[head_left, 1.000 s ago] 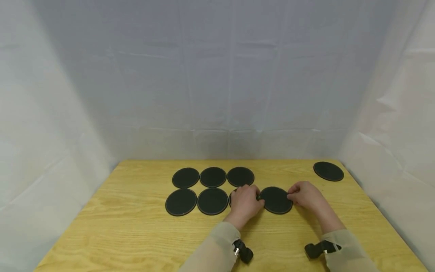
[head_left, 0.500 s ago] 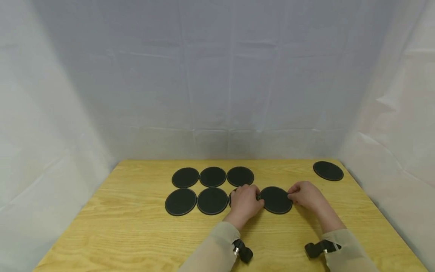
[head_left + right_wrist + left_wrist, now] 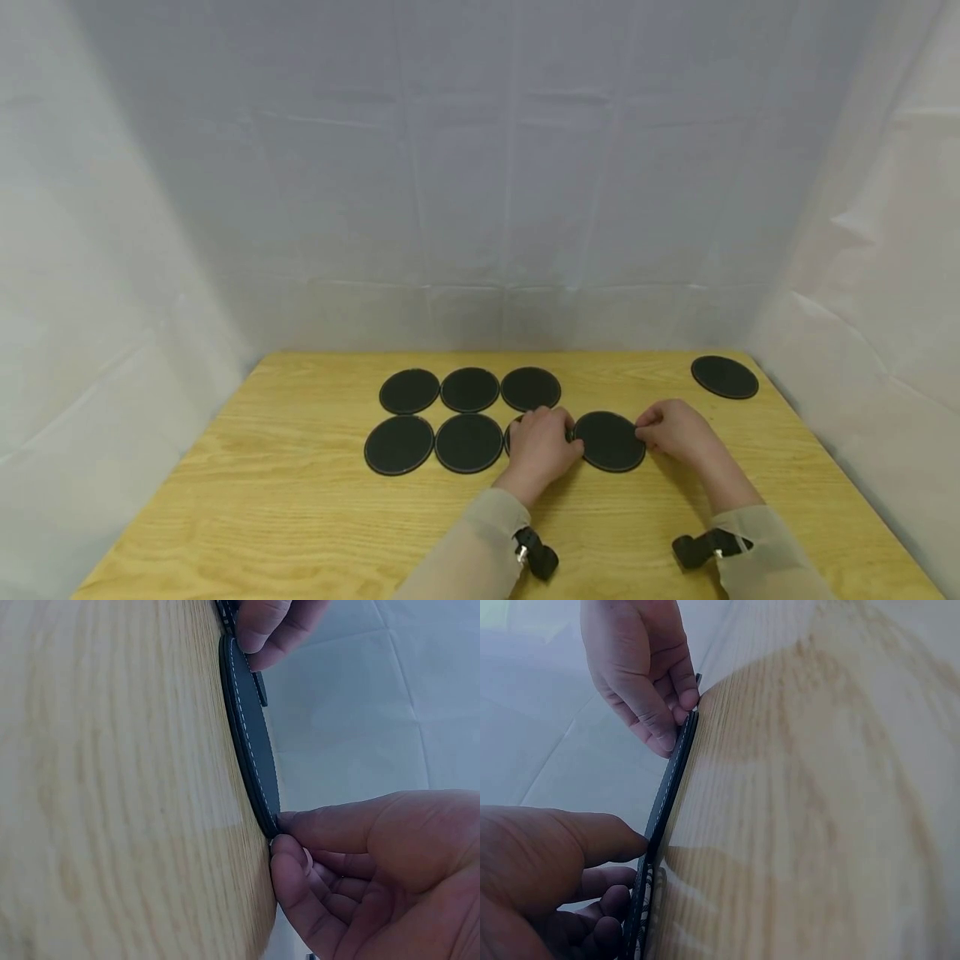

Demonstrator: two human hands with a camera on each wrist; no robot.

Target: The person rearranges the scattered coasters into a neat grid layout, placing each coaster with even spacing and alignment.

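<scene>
On the counter (image 3: 300, 517) | both hands are pinching one black disc (image 3: 609, 442) | six discs lying in rows, one disc (image 3: 724, 377) waiting apart

head view high over table (image 3: 300, 500); wrist views close, edge-on

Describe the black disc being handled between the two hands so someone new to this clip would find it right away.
On the wooden table, black discs lie in two rows near the middle. Follow the near row rightward to its end: the disc between the hands lies flat there. It alone is touched on both sides, the left hand at its left edge and the right hand at its right.
</scene>
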